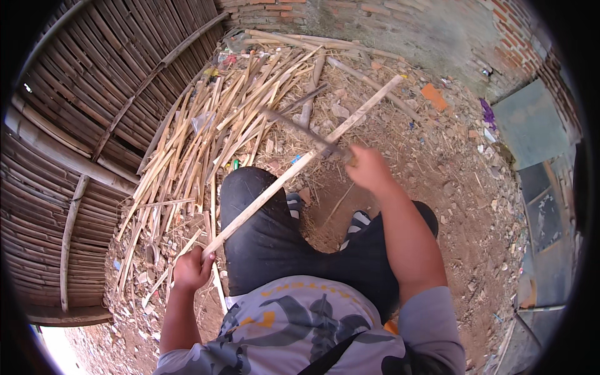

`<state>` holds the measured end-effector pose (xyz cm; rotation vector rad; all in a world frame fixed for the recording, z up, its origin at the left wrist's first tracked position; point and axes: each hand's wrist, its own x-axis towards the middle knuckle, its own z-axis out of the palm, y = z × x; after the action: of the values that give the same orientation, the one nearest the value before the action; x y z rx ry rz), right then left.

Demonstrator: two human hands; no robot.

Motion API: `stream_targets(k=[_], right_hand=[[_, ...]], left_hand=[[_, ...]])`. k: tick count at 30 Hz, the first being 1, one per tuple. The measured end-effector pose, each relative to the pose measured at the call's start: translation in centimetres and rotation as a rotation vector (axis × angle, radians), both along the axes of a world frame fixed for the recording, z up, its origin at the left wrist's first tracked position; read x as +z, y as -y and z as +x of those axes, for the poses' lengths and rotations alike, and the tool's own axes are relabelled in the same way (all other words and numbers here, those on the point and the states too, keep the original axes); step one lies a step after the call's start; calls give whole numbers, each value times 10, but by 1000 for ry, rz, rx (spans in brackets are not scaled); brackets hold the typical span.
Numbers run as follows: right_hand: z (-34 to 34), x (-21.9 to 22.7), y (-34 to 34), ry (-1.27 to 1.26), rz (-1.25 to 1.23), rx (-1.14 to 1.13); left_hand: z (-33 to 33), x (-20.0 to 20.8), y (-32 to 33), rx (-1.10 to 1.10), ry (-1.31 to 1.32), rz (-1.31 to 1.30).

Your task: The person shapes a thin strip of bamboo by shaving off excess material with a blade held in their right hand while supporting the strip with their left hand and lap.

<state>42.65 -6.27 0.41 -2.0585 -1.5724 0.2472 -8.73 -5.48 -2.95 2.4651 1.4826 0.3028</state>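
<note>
A long pale wooden strip [269,192] slants across my left thigh, its far end up over the littered ground. My left hand [192,270] is closed around its near end, beside my left hip. In my right hand [369,167] is the handle of a machete [294,127], whose dark, slightly blurred blade points to the far left. The blade crosses the strip beyond my knees; I cannot tell whether it touches the wood.
A heap of thin split strips [200,134] covers the ground at the left, beside a bamboo-slat wall [81,125]. Several poles [375,87] lie near the brick wall [400,25]. Grey panels [531,122] lean at the right. Rubble and litter, including an orange piece [434,97], are scattered about.
</note>
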Motion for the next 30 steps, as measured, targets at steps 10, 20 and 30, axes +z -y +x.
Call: stream_targets(k=[10, 20, 30], right_hand=[[50, -19, -10, -136, 3, -205], [-1, 16, 7, 216, -125, 183], [-22, 24, 9, 262, -46, 243]], left_hand=[[-4, 10, -2, 18, -62, 31], [4, 24, -6, -6, -10, -189], [17, 37, 4, 58, 47, -371]])
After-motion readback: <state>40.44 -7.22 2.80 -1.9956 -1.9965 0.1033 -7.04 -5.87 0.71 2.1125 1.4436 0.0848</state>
